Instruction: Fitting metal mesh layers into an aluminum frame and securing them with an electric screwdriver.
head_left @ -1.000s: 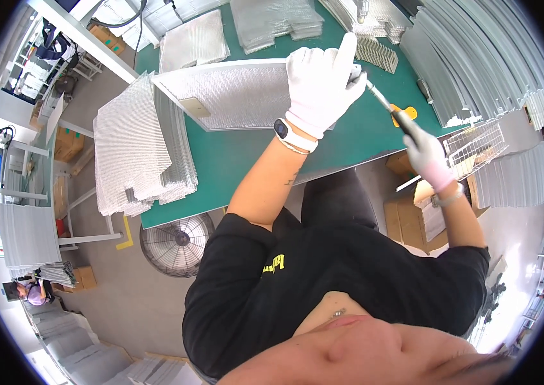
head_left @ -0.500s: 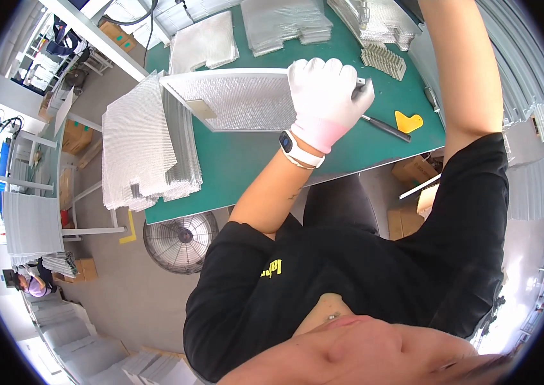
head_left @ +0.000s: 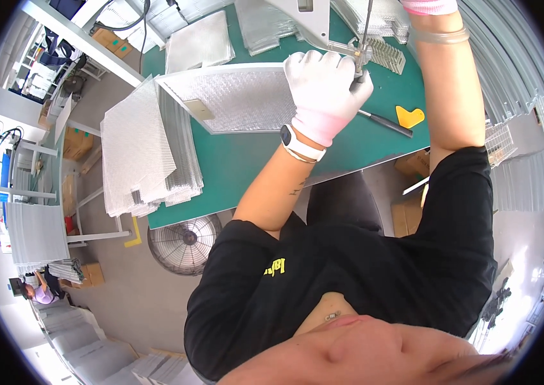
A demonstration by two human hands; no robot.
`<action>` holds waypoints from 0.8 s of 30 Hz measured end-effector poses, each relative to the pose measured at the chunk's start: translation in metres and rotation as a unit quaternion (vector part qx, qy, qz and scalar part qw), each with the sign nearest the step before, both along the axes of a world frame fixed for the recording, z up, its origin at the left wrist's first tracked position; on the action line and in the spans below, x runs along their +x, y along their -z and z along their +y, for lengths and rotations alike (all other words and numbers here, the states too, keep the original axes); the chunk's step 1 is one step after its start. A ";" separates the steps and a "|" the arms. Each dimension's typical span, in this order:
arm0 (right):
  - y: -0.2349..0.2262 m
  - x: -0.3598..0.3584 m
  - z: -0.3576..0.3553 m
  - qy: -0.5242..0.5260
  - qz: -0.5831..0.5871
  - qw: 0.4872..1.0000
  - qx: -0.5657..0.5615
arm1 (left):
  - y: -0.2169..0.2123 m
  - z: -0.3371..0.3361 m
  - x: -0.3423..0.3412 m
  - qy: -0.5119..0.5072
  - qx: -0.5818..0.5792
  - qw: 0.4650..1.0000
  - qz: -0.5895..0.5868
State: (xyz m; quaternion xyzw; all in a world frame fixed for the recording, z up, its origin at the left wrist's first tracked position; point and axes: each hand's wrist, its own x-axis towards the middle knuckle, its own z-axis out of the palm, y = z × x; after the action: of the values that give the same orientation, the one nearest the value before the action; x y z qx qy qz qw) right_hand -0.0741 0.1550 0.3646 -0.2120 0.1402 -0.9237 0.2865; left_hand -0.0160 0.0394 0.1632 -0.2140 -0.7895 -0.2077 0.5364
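Note:
My left hand (head_left: 326,90), in a white glove with a pink cuff, is closed around the right end of a white-framed mesh panel (head_left: 246,96). The panel stands tilted on the green table (head_left: 221,160), with a small beige plate (head_left: 200,109) on its near side. Just beyond my left knuckles is a light grey tool (head_left: 310,19) with a metal tip, close to the frame's corner. My right arm reaches to the top edge. Only the pink glove cuff (head_left: 430,6) of my right hand shows; its fingers are out of sight. A black-handled tool (head_left: 387,124) lies beside my left hand.
A tall pile of mesh sheets (head_left: 137,151) stands at the table's left end, with another stack (head_left: 200,40) at the back. A yellow scraper (head_left: 410,117) and a ridged metal piece (head_left: 387,58) lie right. A floor fan (head_left: 185,247) stands below the near edge.
The light grey tool has come into view from the top, its tip beside my left hand. My right arm has drawn back a little, showing its cuff. My left hand keeps its hold.

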 end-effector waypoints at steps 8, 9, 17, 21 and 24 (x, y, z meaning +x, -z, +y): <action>0.026 0.006 -0.009 0.333 0.330 0.859 0.205 | 0.006 0.001 -0.006 0.040 0.026 0.998 0.030; 0.040 0.005 -0.026 0.028 0.175 0.984 -0.002 | 0.008 -0.007 -0.004 0.025 0.019 0.999 0.025; 0.044 0.007 -0.032 0.167 0.311 0.931 0.095 | -0.003 -0.004 0.014 0.020 -0.014 0.999 -0.033; 0.058 0.000 -0.044 0.172 0.251 0.951 0.061 | 0.010 -0.004 0.008 0.095 0.050 0.994 0.035; 0.058 0.013 -0.045 0.236 0.186 0.952 0.060 | 0.014 -0.005 0.017 0.085 0.051 0.993 -0.061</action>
State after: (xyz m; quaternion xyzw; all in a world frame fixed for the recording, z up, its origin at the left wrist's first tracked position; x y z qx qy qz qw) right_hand -0.0610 0.1096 0.3062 -0.3236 0.2924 -0.8990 0.0415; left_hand 0.0007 0.0345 0.1492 -0.2394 -0.7880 -0.3056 0.4777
